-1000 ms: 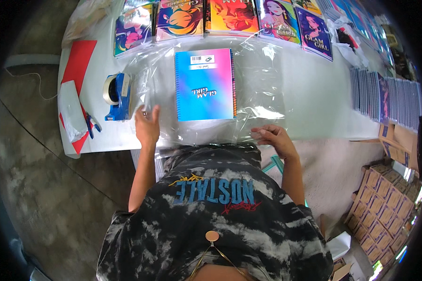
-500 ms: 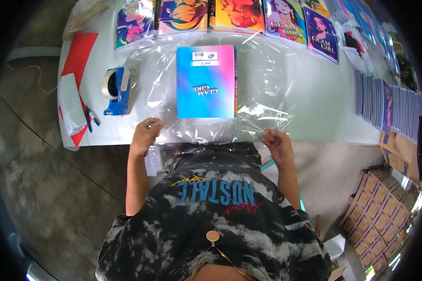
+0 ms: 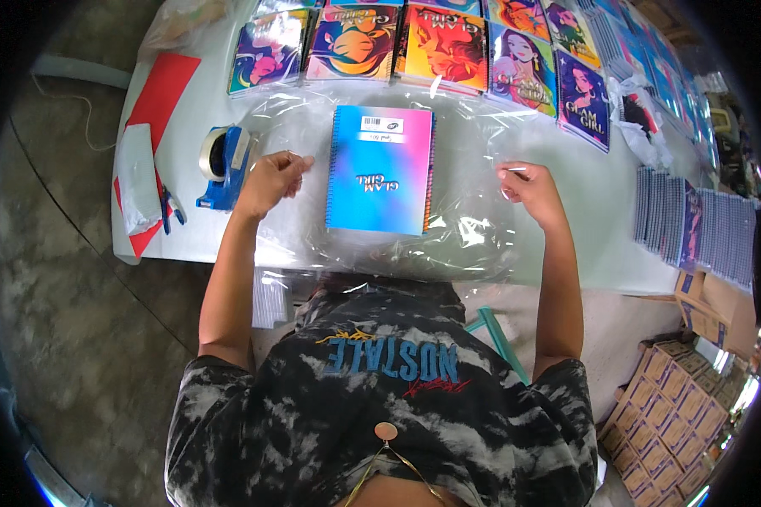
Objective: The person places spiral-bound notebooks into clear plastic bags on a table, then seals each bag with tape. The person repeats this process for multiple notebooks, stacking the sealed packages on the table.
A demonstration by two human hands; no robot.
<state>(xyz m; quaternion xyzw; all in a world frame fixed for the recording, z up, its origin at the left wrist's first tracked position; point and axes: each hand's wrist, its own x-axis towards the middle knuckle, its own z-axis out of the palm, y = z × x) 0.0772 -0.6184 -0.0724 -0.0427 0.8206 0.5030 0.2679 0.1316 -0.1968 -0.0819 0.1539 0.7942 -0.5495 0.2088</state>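
Note:
A spiral notebook (image 3: 379,190) with a blue-to-pink cover lies in the middle of the table, its printing upside down to me. Clear plastic film (image 3: 469,232) spreads out beneath and around it, wrinkled and shiny, and hangs over the near edge. To the left of the notebook, my left hand (image 3: 277,182) is closed, its curled fingers at the film's left side. Across from it, my right hand (image 3: 531,193) pinches at the film's right side. The film is so transparent that its edge in the fingers is hard to make out. Neither hand touches the notebook.
A blue tape dispenser (image 3: 224,167) stands beside my left hand. Further left lie a red sheet (image 3: 162,89), a white packet (image 3: 137,182) and a blue cutter (image 3: 173,211). Colourful notebooks (image 3: 353,44) line the far side; stacked notebooks (image 3: 719,224) stand at right. Cartons (image 3: 670,414) are below.
Both hands have moved away from me, up from the near table edge to either side of the notebook, and further apart. The view has shifted slightly, showing more of the far notebooks.

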